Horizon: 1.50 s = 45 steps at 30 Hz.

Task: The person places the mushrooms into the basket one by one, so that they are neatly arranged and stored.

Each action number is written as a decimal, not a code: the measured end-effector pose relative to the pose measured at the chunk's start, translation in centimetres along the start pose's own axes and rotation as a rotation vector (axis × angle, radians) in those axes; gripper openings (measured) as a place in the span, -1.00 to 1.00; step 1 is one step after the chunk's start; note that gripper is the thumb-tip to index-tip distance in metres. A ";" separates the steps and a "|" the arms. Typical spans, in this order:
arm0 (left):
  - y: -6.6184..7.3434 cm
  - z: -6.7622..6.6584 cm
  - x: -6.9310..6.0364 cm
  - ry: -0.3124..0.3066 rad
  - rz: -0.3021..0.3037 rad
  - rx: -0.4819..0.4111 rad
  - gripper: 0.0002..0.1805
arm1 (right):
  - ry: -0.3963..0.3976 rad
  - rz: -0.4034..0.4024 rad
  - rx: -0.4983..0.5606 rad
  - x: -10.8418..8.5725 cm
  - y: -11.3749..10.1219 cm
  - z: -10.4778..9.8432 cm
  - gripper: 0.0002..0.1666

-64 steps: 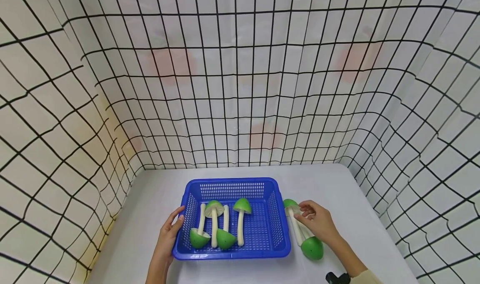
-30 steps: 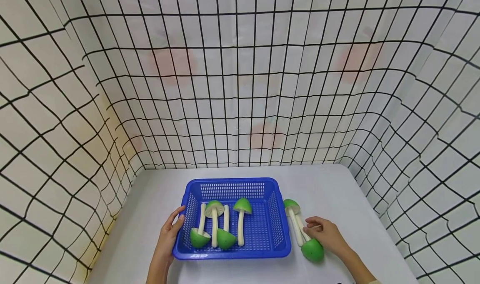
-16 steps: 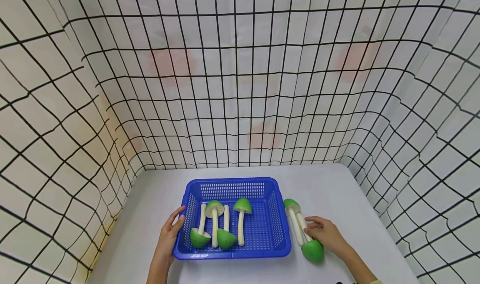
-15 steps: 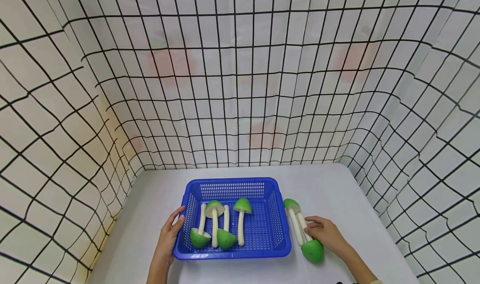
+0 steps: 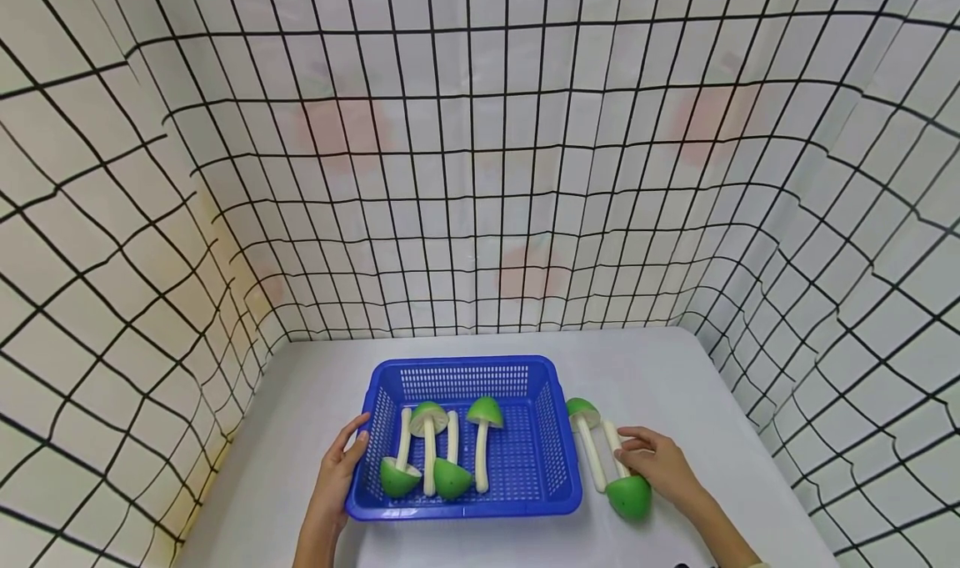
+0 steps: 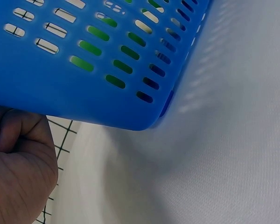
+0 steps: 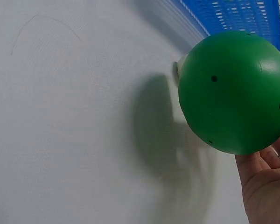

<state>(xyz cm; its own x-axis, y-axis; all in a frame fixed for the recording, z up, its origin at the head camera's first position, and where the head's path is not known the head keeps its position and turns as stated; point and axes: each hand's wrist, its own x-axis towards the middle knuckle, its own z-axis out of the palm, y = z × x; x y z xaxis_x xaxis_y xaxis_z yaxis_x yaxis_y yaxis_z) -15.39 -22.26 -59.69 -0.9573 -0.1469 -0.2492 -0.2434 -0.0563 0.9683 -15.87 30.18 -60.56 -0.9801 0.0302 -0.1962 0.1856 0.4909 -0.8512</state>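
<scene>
In the head view a blue plastic basket (image 5: 465,511) holds several toy mushrooms with green caps and white stems, such as one mushroom (image 5: 485,412) at the right of the group. My left hand (image 5: 335,468) grips the basket's left rim; the left wrist view shows its curled fingers under the rim. To the right of the basket, my right hand (image 5: 660,465) pinches the stem of a green-capped mushroom (image 5: 630,498), cap toward me. That cap (image 7: 233,93) fills much of the right wrist view and hides the stem. Another mushroom (image 5: 591,451) lies between it and the basket.
All of this stands on a white-covered table (image 5: 675,376). White walls with a black grid (image 5: 480,176) rise at the back and both sides. Inside the basket, bare floor (image 5: 522,451) shows to the right of the mushrooms.
My right hand has come down from near the other mushroom's cap to the near mushroom's stem. That mushroom has shifted slightly right, apart from its neighbour. My left hand and the basket stay put.
</scene>
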 end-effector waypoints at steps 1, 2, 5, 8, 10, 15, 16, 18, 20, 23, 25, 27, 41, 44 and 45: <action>0.0 0.0 0.0 -0.002 0.002 0.001 -0.37 | 0.001 -0.001 0.008 0.0 -0.1 0.0 -0.35; 0.0 0.0 0.0 -0.001 0.002 0.002 -0.37 | 0.000 -0.007 0.014 -0.1 -0.2 -0.1 -0.35; 0.0 0.0 -0.1 0.000 -0.002 -0.003 -0.37 | -0.002 -0.022 0.033 -0.1 -0.5 -0.2 -0.34; 0.0 0.0 -0.1 -0.004 -0.004 -0.003 -0.37 | 0.003 -0.032 0.056 -0.1 -0.7 -0.3 -0.33; 0.1 0.0 -0.1 -0.004 -0.008 -0.004 -0.37 | 0.005 -0.036 0.067 -0.1 -0.9 -0.4 -0.32; 0.1 0.0 0.0 -0.002 -0.014 -0.008 -0.37 | 0.024 -0.029 0.073 0.1 -1.1 -0.5 -0.34; 0.1 0.0 0.0 -0.002 -0.014 -0.007 -0.37 | 0.027 -0.029 0.072 0.2 -1.1 -0.5 -0.35; 0.0 0.0 0.0 -0.002 -0.015 -0.004 -0.37 | 0.031 -0.031 0.070 0.2 -1.2 -0.6 -0.35; 0.0 -0.1 0.0 -0.004 -0.016 -0.001 -0.37 | 0.031 -0.037 0.072 0.2 -1.2 -0.7 -0.35; -0.1 -0.1 0.0 -0.005 -0.018 -0.001 -0.37 | 0.037 -0.047 0.076 0.2 -1.4 -0.7 -0.36; -0.1 -0.1 0.0 -0.005 -0.018 -0.002 -0.37 | 0.039 -0.054 0.079 0.3 -1.5 -0.8 -0.36; -0.1 -0.1 0.0 -0.003 -0.013 0.001 -0.37 | 0.043 -0.061 0.086 0.4 -1.6 -0.8 -0.37; -0.1 0.1 0.0 0.005 0.012 0.012 -0.38 | 0.071 -0.073 0.091 0.6 -3.3 -0.6 -0.35; -0.1 0.0 0.0 0.004 0.009 0.009 -0.39 | 0.071 -0.067 0.097 0.6 -3.8 -0.4 -0.34; -0.1 0.0 0.0 0.003 0.009 0.010 -0.39 | 0.070 -0.067 0.101 0.6 -4.0 -0.4 -0.34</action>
<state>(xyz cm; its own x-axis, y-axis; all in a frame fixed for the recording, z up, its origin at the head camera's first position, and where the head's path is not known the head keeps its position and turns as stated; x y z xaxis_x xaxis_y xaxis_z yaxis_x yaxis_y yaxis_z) -15.36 -22.25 -59.78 -0.9589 -0.1502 -0.2407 -0.2367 -0.0447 0.9706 -17.25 28.59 -57.10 -0.9925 0.0628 -0.1053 0.1218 0.4037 -0.9068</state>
